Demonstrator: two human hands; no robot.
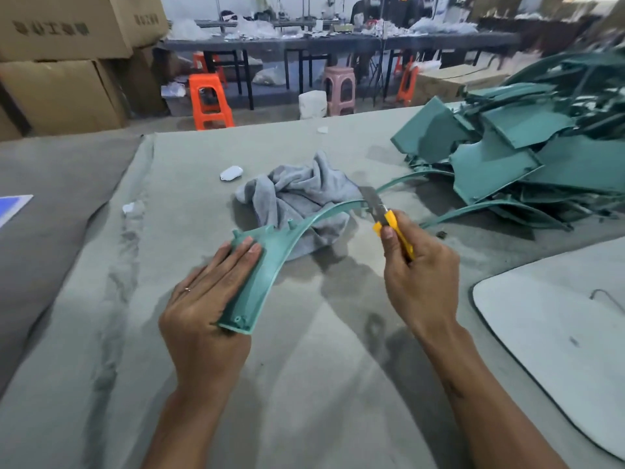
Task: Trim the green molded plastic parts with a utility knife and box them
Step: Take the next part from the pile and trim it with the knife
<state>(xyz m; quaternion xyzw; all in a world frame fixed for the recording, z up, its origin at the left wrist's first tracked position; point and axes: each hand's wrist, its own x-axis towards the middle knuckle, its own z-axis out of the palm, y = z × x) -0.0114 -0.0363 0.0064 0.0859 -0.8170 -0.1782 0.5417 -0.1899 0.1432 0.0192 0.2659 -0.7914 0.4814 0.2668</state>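
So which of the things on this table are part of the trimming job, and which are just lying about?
Part of the job:
- curved green part, held in the left hand
- yellow knife, gripped in the right hand
- pile of green parts

Lying about:
- grey cloth
- small white case
- white board
- orange stool

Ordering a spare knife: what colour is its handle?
Yellow. The knife handle shows best in the head view, gripped by the right hand.
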